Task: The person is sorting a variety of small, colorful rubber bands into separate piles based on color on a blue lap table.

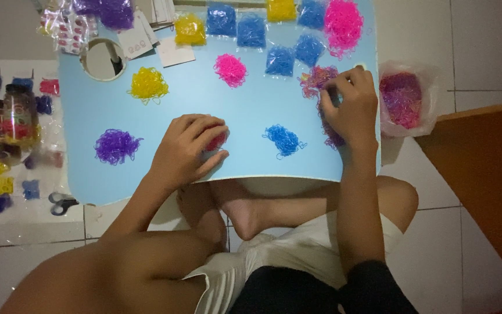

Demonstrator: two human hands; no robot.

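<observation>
So the biggest thing in view was the low light-blue table (216, 104), sitting on a white tiled floor (477, 52) with the person's crossed legs tucked under its near edge. Everything else I'll place relative to that table.

Off its left side lay a clear plastic sheet (30, 224) with small bags of coloured bands, a jar of mixed bands (15, 119) and a pair of scissors (62, 203). Off its right edge sat a clear plastic bag of mixed pink and purple tiny elastic bands (403, 99).

On the table itself: a big loose heap of hot-pink bands (343, 23) at the far right corner, several small blue packets (251, 30) and a yellow packet (190, 29) along the far edge, a round hole (103, 59) near the far left corner, then loose piles of yellow (147, 85), pink (230, 70), purple (115, 145) and blue (284, 139) bands spread across the middle.

The left hand (184, 151) rested near the table's front edge, fingers curled down over a small reddish-pink clump of bands (217, 141), covering most of it. The right hand (351, 104) was by the table's right edge, fingertips pinched into a tangled multicoloured pile of bands (319, 78); I couldn't tell how many it actually gripped.
</observation>
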